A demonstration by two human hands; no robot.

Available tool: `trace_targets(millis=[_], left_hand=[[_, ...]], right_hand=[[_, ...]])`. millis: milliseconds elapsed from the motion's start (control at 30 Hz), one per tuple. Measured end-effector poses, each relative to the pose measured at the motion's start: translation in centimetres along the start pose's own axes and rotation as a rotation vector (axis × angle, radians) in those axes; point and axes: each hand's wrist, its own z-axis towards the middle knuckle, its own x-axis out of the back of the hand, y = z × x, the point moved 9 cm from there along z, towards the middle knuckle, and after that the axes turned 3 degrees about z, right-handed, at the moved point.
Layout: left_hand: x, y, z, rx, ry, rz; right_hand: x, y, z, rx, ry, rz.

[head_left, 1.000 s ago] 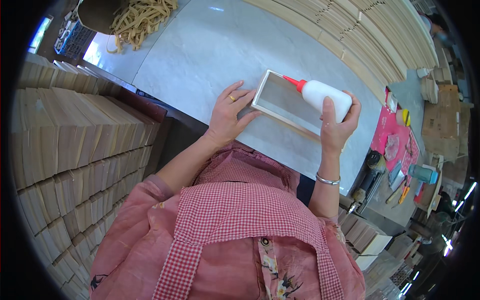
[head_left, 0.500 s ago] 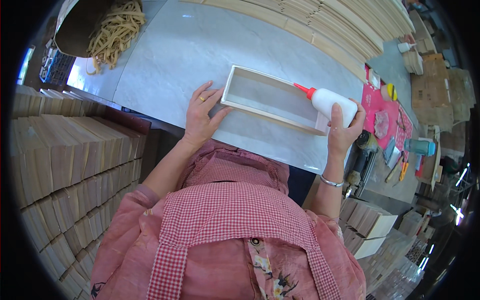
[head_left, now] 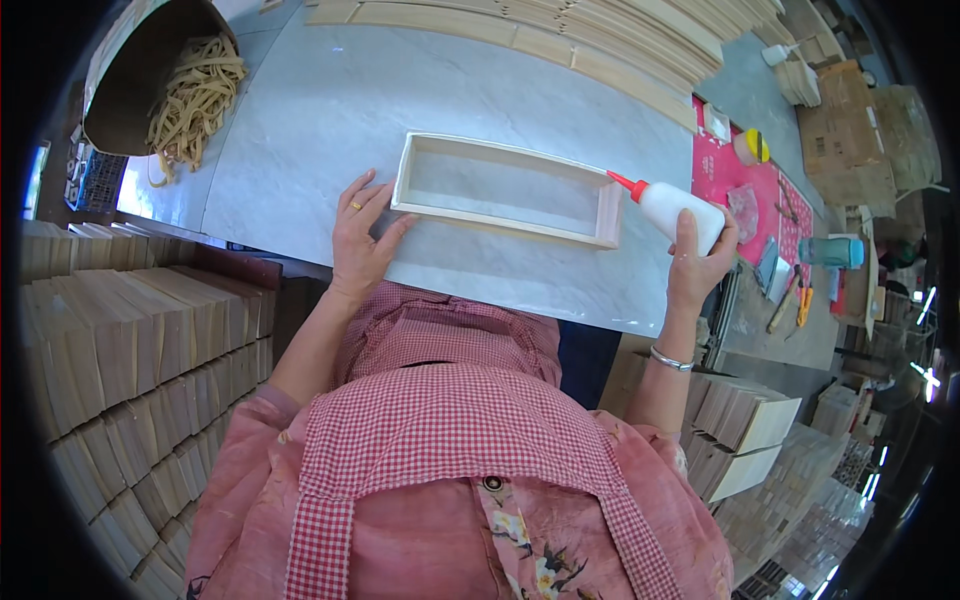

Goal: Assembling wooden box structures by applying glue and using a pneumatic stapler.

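A long rectangular wooden frame (head_left: pixel 500 222) lies on the pale marbled table in front of me, with the tabletop showing through its middle. My left hand (head_left: pixel 362 240) rests at the frame's left end, fingers apart, the fingertips at its near left corner. My right hand (head_left: pixel 703 255) grips a white glue bottle (head_left: pixel 682 213) with a red nozzle. The bottle is tilted, and its tip meets the top edge at the frame's far right corner. Whether glue is coming out is too small to tell.
Long wooden strips (head_left: pixel 600 40) are stacked along the table's far side. A tipped container (head_left: pixel 120 100) spills tan bands (head_left: pixel 195 100) at the far left. Stacked wooden boards (head_left: pixel 130 340) stand left. To the right are a pink mat (head_left: pixel 728 160), pliers (head_left: pixel 805 300) and a teal bottle (head_left: pixel 832 252).
The view has shifted, so most things sit further left. The nozzle tip has moved along the frame's far edge to its right corner. My left hand stays at the left end.
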Motion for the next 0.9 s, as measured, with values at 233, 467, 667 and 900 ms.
trace_targets(millis=[233, 467, 667, 900], left_hand=[[-0.2, 0.0, 0.0, -0.001, -0.020, 0.030], [-0.2, -0.2, 0.0, 0.002, -0.013, 0.027], [-0.3, -0.2, 0.1, -0.014, -0.003, 0.033], [0.3, -0.7, -0.2, -0.021, 0.024, 0.047]], right_hand=[[1.7, 0.5, 0.2, -0.015, 0.037, 0.000], [2.8, 0.4, -0.7, -0.011, 0.011, -0.028], [4.6, -0.6, -2.6, -0.012, -0.010, -0.059], [5.4, -2.0, -4.5, -0.030, -0.075, -0.099]])
